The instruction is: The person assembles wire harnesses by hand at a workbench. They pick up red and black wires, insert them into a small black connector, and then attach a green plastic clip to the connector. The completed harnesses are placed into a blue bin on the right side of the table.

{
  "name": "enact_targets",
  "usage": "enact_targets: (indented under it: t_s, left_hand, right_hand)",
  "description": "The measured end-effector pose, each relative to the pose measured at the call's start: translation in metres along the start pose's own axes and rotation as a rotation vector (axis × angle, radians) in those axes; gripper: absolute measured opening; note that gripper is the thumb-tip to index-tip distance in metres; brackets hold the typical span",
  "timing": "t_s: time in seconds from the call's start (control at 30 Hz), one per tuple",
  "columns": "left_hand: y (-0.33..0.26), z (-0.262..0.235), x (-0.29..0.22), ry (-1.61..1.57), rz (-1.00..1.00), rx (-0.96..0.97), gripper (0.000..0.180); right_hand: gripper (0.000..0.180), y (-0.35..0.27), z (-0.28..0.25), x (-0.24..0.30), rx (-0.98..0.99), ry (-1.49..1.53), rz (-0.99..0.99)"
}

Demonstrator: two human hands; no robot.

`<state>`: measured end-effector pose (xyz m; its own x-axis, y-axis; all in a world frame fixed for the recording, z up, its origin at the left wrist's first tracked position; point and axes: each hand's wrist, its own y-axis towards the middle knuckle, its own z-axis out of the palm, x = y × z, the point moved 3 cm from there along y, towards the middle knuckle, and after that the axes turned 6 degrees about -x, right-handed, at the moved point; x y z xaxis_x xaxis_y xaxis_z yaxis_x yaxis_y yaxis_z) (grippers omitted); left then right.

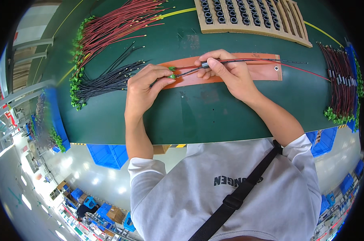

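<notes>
My left hand [143, 84] is closed, with thumb and fingertips pinching small green connectors [172, 73] at the ends of a red and a black wire. My right hand [236, 76] grips a short black cylindrical core [205, 64] between thumb and fingers, with the wires running through it. Beyond this hand a red wire [298, 67] and a black wire [288, 61] stretch off to the right. Under both hands lies a long orange-brown strip [266, 71] on the green tabletop [230, 120].
Red wires [117, 22] and black wires [105, 82] with green connectors lie at left. A cardboard tray [254, 30] of black cores stands at the far side. Cored wires [339, 80] are piled at right. Blue bins [107, 156] sit below the near edge.
</notes>
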<state>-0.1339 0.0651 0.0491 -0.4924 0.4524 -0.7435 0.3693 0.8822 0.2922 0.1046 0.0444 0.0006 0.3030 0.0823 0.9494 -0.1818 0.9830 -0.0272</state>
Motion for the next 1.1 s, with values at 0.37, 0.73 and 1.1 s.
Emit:
enact_targets:
  t_s: [0.37, 0.73, 1.1]
  left_hand:
    - [0.004, 0.009, -0.001, 0.162, 0.094, 0.02, 0.016]
    - [0.0, 0.014, 0.01, -0.034, -0.123, -0.049, 0.036]
    - [-0.001, 0.019, -0.051, 0.364, 0.6, -0.133, 0.03]
  right_hand:
    - [0.024, 0.001, -0.002, 0.001, 0.085, -0.068, 0.023]
    - [0.031, 0.002, 0.002, 0.008, 0.211, -0.026, 0.031]
    - [0.025, 0.0, 0.009, 0.007, 0.125, -0.34, 0.061]
